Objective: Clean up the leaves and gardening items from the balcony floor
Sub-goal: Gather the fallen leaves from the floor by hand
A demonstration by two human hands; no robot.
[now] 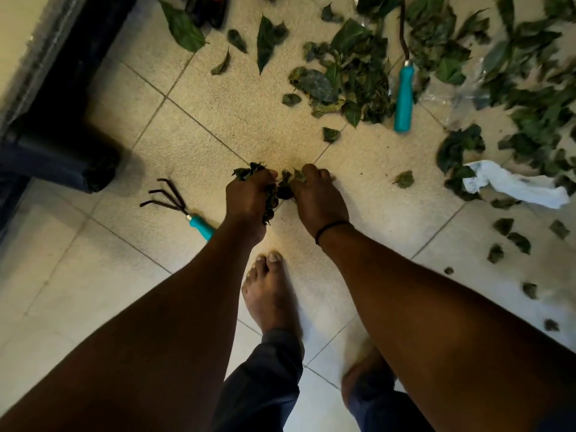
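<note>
My left hand (247, 198) grips a bunch of dark green leaves (249, 172) low over the tiled floor. Beside it my right hand (318, 198) pinches more leaves (294, 176) with its fingertips against the floor. A hand rake with a teal handle (184, 208) lies just left of my left wrist. A second tool with a teal handle (404, 98) lies among a heap of leaves (343, 85) farther ahead. More leaves (536, 113) are strewn across the right side.
A dark bag or bin (62, 157) stands at the left by a black frame. Crumpled white paper (514, 185) lies at the right. Clear plastic (461, 98) lies under the right leaves. My bare feet (271, 294) stand on the beige tiles below the hands.
</note>
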